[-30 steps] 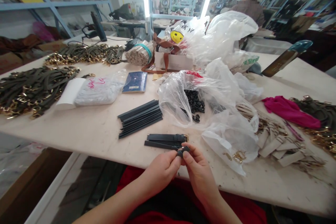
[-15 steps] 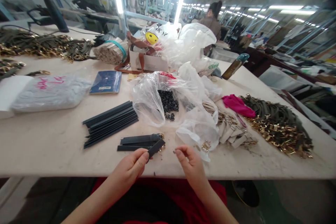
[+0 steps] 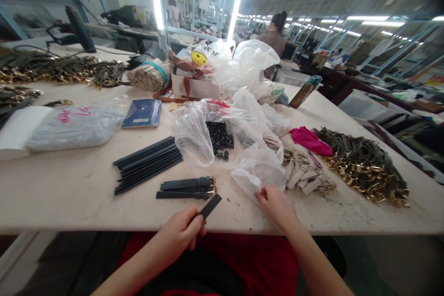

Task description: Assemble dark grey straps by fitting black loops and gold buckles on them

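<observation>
My left hand (image 3: 189, 226) is closed around a dark strap (image 3: 211, 207), whose free end points up and to the right over the table's front part. My right hand (image 3: 276, 206) is at the front edge of a clear plastic bag (image 3: 258, 171), its fingertips curled together; what they pinch, if anything, is hidden. Just beyond the left hand lie several dark straps with gold buckles (image 3: 185, 188). Farther left is a stack of long dark strips (image 3: 149, 164). Small black loops (image 3: 220, 138) lie in the mouth of another plastic bag (image 3: 194, 136).
To the right are pale strips (image 3: 305, 173), a pink cloth (image 3: 311, 141) and a heap of straps with gold clasps (image 3: 367, 171). A blue booklet (image 3: 142, 113) and a wrapped packet (image 3: 78, 125) lie to the left. A bottle (image 3: 305, 91) stands behind.
My right hand has moved right to the front of the plastic bag, covering the gold pieces there. My left hand, still holding the strap, has shifted slightly right and nearer me.
</observation>
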Demonstrator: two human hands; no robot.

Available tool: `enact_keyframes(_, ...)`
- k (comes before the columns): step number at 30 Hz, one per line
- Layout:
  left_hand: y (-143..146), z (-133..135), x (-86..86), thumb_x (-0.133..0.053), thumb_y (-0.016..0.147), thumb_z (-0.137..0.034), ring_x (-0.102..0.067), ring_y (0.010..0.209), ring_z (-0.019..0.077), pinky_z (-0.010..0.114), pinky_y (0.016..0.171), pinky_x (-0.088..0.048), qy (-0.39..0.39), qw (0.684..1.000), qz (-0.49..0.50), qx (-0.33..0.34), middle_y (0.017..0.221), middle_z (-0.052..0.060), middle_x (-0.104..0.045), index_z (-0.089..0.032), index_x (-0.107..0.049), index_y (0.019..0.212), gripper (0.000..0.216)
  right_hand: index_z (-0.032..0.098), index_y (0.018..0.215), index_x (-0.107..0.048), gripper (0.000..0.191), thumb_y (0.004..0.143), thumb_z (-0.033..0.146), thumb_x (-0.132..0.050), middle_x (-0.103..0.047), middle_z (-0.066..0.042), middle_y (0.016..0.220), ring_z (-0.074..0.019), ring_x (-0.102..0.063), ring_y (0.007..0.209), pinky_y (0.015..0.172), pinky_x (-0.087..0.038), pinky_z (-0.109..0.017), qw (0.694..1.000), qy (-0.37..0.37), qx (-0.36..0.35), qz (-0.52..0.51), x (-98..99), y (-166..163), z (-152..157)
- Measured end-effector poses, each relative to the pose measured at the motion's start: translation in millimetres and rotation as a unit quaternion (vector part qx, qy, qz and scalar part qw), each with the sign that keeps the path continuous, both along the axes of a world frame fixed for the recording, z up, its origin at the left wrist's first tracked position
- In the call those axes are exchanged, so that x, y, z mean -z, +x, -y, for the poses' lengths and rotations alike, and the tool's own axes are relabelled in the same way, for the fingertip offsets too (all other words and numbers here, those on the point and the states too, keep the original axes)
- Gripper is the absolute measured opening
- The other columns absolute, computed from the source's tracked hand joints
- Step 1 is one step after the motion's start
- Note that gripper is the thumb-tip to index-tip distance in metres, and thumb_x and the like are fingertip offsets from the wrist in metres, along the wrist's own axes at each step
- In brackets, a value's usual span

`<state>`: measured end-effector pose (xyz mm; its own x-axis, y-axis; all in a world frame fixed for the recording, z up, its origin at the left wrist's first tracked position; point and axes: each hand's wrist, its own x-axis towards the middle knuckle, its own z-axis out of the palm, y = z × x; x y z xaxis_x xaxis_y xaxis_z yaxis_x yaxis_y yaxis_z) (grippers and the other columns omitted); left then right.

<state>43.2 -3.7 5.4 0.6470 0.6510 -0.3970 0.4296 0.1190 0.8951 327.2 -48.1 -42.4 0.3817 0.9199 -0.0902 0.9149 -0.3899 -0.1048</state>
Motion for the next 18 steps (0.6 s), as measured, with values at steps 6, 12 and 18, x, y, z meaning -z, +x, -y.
enact_keyframes(6,4.7,2.6,-4.7,-0.036,0.080,-0.037,-0.045,0.050,0.0119,0.022,0.051,-0.035,-0.028,0.999,-0.006,0.018,0.051,-0.006,-0.046,-0.018,-0.045,0.075,0.022,0.018,0.067,-0.059,0.014,0.077,0.026,-0.053,-0.064,-0.008,0.068,-0.0217,-0.060,0.065,0.055,-0.033,-0.029,1.000,-0.001,0.014,-0.026,-0.8,4.3,-2.9)
enact_keyframes(12,5.1,-2.0,-2.1,-0.039,0.079,-0.040,-0.037,0.044,0.0089,0.020,0.044,-0.030,-0.038,0.999,0.018,-0.020,0.053,-0.007,-0.041,-0.018,-0.046,0.077,0.023,0.020,0.082,-0.057,0.014,0.079,0.027,-0.046,-0.063,-0.003,0.072,-0.0181,-0.057,0.065,0.059,-0.038,-0.028,0.987,0.082,0.017,-0.139,-19.0,-5.8,0.4)
enact_keyframes(18,15.0,-9.1,-0.9,-0.042,0.081,-0.044,-0.036,0.042,0.0057,0.019,0.042,-0.029,-0.052,0.994,0.078,-0.049,0.057,-0.006,-0.043,-0.016,-0.047,0.076,0.030,0.021,0.083,-0.056,0.014,0.080,0.034,-0.054,-0.055,0.001,0.067,-0.0146,-0.050,0.061,0.058,-0.041,-0.026,0.830,0.179,-0.048,-0.526,-32.5,-81.3,-0.9)
